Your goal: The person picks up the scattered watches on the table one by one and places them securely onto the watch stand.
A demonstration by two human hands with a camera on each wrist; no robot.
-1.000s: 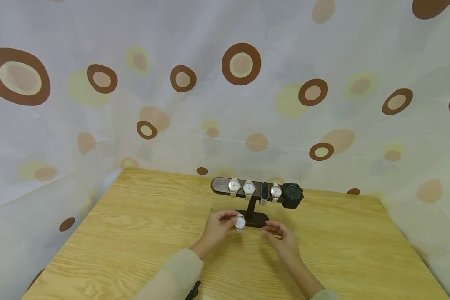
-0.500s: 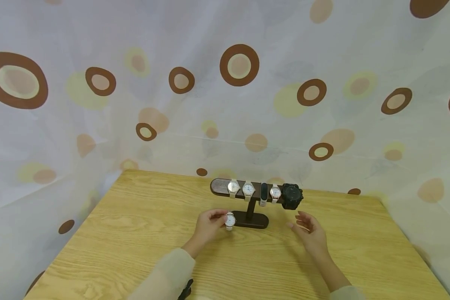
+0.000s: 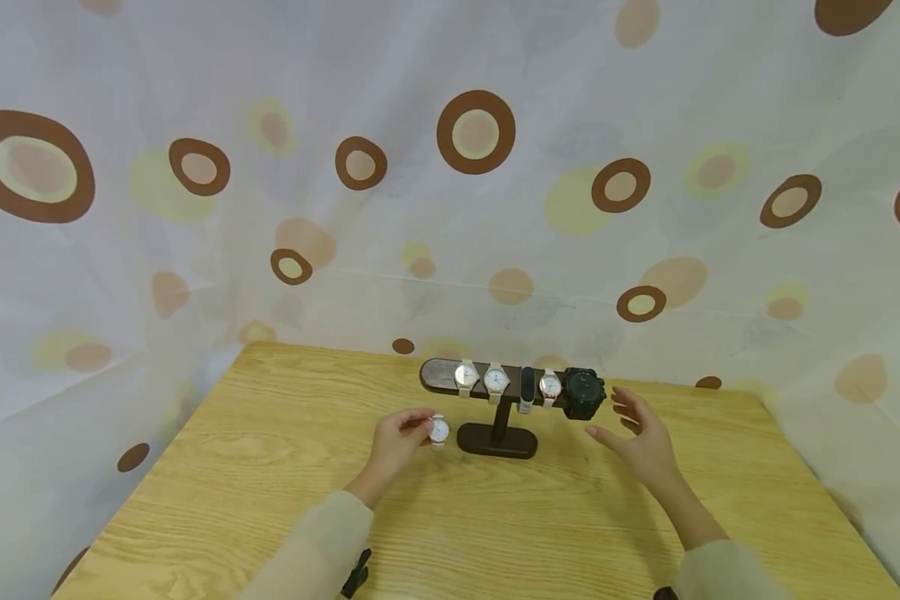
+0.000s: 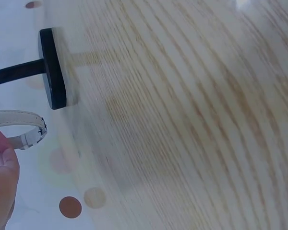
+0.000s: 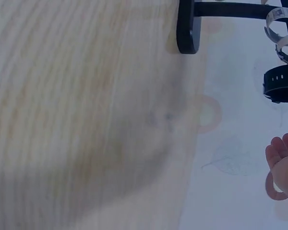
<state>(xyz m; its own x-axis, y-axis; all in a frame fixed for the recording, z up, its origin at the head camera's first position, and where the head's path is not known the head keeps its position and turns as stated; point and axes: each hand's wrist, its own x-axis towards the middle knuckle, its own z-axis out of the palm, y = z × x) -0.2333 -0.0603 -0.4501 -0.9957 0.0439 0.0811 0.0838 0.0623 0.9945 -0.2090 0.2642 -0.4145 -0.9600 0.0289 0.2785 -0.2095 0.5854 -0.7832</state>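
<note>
My left hand [image 3: 399, 442] pinches a white-strapped wristwatch [image 3: 438, 430] with a white dial, held just left of the dark watch stand [image 3: 497, 441]. In the left wrist view the watch's strap [image 4: 19, 118] forms a closed loop beyond the thumb. On the stand's bar, from left to right, sit two pale watches, a dark-faced fitness band [image 3: 527, 385], a white watch [image 3: 550, 385] and a chunky black watch [image 3: 584, 393] at the right end. My right hand [image 3: 645, 437] holds nothing; its fingers are spread beside the black watch.
The bar's left end [image 3: 439, 372] is bare dark wood. The stand is on a wooden table [image 3: 285, 467], with a patterned curtain [image 3: 390, 225] behind it. Dark wrist gear [image 3: 356, 573] shows by the left sleeve.
My left hand has carried the wristwatch leftward and slightly up, away from the stand's base. The right hand has moved right and up to beside the black watch.
</note>
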